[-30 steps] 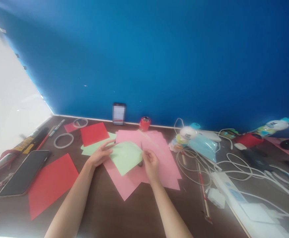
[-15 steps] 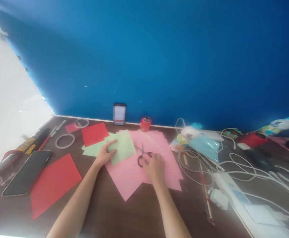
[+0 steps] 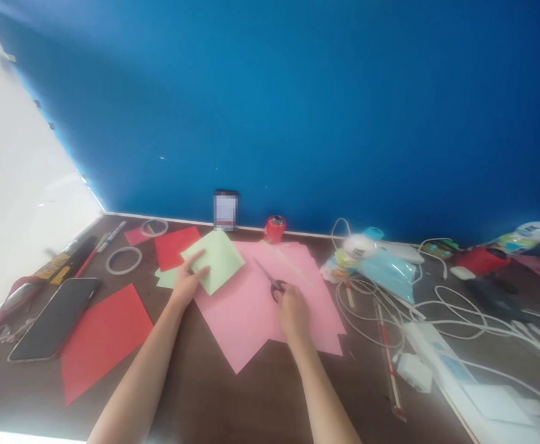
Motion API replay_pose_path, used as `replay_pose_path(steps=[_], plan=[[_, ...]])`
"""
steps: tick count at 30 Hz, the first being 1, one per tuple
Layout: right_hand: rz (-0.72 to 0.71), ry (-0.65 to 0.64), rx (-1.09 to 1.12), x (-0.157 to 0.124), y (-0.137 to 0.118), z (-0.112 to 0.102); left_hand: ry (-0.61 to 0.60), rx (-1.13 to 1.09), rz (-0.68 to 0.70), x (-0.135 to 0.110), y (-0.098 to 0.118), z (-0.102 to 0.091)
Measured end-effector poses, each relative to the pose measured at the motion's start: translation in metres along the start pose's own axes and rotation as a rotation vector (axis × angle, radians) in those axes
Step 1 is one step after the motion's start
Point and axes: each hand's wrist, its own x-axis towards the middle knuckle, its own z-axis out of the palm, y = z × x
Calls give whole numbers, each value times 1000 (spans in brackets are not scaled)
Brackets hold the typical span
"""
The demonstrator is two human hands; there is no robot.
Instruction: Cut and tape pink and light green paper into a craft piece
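My left hand (image 3: 190, 276) grips a light green sheet of paper (image 3: 218, 262) by its left side, thumb on top. The sheet is turned with a corner toward the wall. In my right hand (image 3: 292, 308) are the scissors (image 3: 270, 279), held by the dark handles, blades pointing up and left toward the green sheet but apart from it. Under both lie overlapping pink sheets (image 3: 237, 333). Another green sheet (image 3: 166, 277) and a red sheet (image 3: 172, 248) show partly behind my left hand.
A larger red sheet (image 3: 107, 342) and a phone (image 3: 54, 317) lie at the left, near tape rings (image 3: 124, 261). A red roll (image 3: 275, 228) stands by the wall. To the right are a bottle (image 3: 350, 254), white cables (image 3: 366, 333) and a power strip (image 3: 440, 357).
My right hand has picked up the scissors by the handles; their blades, spread before, now look together. My left hand has shifted slightly left and turned the green sheet.
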Motion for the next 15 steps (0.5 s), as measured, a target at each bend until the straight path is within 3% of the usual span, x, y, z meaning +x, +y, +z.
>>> replay_pose_path(steps=[2, 4, 6, 7, 9, 11, 15], plan=[[48, -13, 291, 1, -1, -4, 6, -85, -31, 1, 1, 0], [72, -136, 617, 1, -3, -11, 1, -156, -67, 1, 2, 0], [96, -423, 882, 0, -5, -20, 5, -199, -97, 2, 4, 1], [105, -594, 961, 0, -6, -24, 7, -212, -108, 2, 5, 1], [143, -805, 1025, -1, -8, -30, 8, -237, -122, 1, 7, 1], [195, -875, 1036, -2, -8, -31, -7, -263, -132, 1, 8, 1], [234, -886, 1091, -1, -7, -23, -28, -225, -117, 0, 8, 1]])
